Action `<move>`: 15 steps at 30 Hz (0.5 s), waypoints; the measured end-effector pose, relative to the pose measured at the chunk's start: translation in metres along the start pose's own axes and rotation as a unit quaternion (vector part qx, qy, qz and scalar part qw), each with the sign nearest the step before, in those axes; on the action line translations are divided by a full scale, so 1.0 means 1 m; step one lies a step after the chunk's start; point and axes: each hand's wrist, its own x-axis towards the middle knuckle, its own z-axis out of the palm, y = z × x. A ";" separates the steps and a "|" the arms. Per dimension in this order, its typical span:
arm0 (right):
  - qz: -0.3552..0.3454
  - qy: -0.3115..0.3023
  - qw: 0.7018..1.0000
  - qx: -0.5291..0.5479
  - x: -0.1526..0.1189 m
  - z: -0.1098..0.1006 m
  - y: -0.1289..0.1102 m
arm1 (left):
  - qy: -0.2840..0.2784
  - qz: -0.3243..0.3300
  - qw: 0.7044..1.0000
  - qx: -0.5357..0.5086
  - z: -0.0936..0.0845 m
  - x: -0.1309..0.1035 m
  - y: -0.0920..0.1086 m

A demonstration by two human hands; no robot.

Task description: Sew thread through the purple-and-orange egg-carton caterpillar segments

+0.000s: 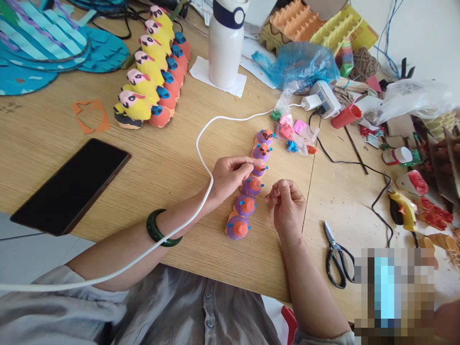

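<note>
A strip of several purple domes (pixel 237 227) with orange tops and small blue ears runs up the table in front of me. The upper ones carry dark face markings. My left hand (pixel 233 177) reaches over from the left, its index finger and thumb close together, the fingertip on the third dome from the top. To the right of the strip my right hand (pixel 287 206) is raised with thumb and fingers pinched; anything between them is too small to name. Bags of coloured clay (pixel 286 130) lie just beyond the strip.
Black-handled scissors (pixel 336 258) lie at the right, a dark phone (pixel 72 187) at the left. A white bottle (pixel 225 48) stands at the back beside painted egg-carton strips (pixel 138 103). A white cable (pixel 197 139) crosses the table and my left arm.
</note>
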 end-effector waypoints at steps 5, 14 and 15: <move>0.011 -0.004 1.000 -0.003 0.000 -0.001 0.001 | 0.027 0.036 0.998 0.033 -0.003 0.003 -0.006; 0.017 -0.007 1.000 -0.018 0.001 -0.001 0.005 | 0.044 0.016 0.996 -0.074 -0.005 0.009 -0.002; 0.020 -0.012 1.000 -0.017 0.001 -0.002 0.006 | 0.053 0.007 0.995 -0.087 -0.006 0.010 -0.001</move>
